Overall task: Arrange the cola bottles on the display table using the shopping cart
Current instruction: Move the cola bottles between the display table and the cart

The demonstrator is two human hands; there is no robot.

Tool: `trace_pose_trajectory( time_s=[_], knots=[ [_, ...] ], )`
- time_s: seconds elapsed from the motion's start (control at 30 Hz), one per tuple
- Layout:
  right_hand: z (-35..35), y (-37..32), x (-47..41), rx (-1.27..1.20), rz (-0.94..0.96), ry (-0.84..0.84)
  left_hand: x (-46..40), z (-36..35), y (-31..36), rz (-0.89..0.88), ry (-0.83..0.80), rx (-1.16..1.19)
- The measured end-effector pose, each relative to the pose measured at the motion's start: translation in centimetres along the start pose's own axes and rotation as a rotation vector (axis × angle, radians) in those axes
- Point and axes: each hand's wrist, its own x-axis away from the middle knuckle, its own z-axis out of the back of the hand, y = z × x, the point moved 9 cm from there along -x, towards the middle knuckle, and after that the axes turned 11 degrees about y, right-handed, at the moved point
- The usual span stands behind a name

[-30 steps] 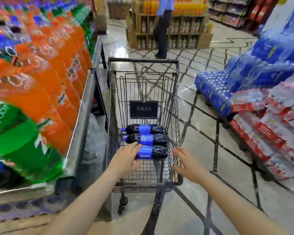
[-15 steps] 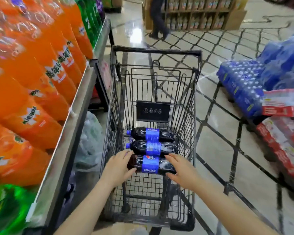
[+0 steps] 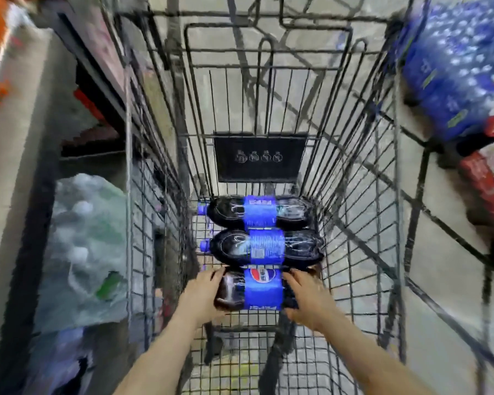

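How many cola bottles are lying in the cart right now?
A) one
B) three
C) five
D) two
B: three bottles lie side by side on the cart floor, the far bottle, the middle bottle, and the near bottle gripped between the left hand and right hand.

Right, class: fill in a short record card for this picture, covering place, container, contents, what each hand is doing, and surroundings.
place: shop aisle, tiled floor
container: cart, black wire
contents: three cola bottles lying on their sides, blue labels
near bottle: gripped at both ends
middle bottle: lying untouched, cap to the left
far bottle: lying untouched, cap to the left
left hand: holds near bottle's left end
right hand: holds near bottle's right end
right of cart: blue packs
left of cart: plastic bag
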Motion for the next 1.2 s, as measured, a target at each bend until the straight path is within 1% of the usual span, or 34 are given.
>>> trace_pose_trajectory(
  time_s=[0.07, 0.17, 0.23, 0.27, 0.37, 0.47, 0.6, 0.67, 0.77, 0.97, 1.07, 1.2],
  knots=[
    [-1.3, 0.6, -0.9, 0.014, 0.019, -0.005, -1.5, -1.8, -1.2, 0.052, -0.002, 0.099],
    [-3.2, 1.3, -1.8, 0.076, 0.065, -0.009, -2.3, -2.1, -0.8, 0.079, -0.018, 0.156],
    [-3.7, 1.6, -2.0, 0.121, 0.064, 0.008, -1.3, -2.3, -0.2, 0.108, -0.025, 0.158],
    [-3.9, 1.5, -2.0, 0.142, 0.067, -0.024, -0.6, -2.5, 0.0, 0.122, -0.020, 0.140],
    [-4.3, 0.4, -2.5, 0.197, 0.153, -0.058, 1.6, -3.7, 0.0, 0.186, 0.019, 0.141],
    [-5.2, -0.3, -3.2, 0.230, 0.233, -0.124, 2.5, -4.7, 0.1, 0.186, 0.065, 0.180],
    [-5.9, -0.2, -4.0, 0.246, 0.243, -0.167, 2.0, -4.9, -0.1, 0.164, 0.106, 0.232],
    [-6.1, -0.3, -4.0, 0.238, 0.241, -0.141, 2.3, -4.6, 0.0, 0.157, 0.116, 0.243],
    [-5.8, -0.3, -2.4, 0.202, 0.206, -0.122, 3.3, -3.5, 0.6, 0.143, 0.166, 0.198],
    [-1.7, -1.1, 2.9, 0.096, 0.144, 0.044, 6.6, 2.6, 4.0, -0.006, 0.271, 0.034],
    [1.7, -1.9, 5.3, 0.076, 0.169, 0.155, 9.2, 6.7, 6.5, -0.063, 0.375, -0.026],
    [6.8, -3.8, 9.0, 0.088, 0.234, 0.293, 14.5, 12.6, 9.4, -0.095, 0.534, -0.117]
  ],
)
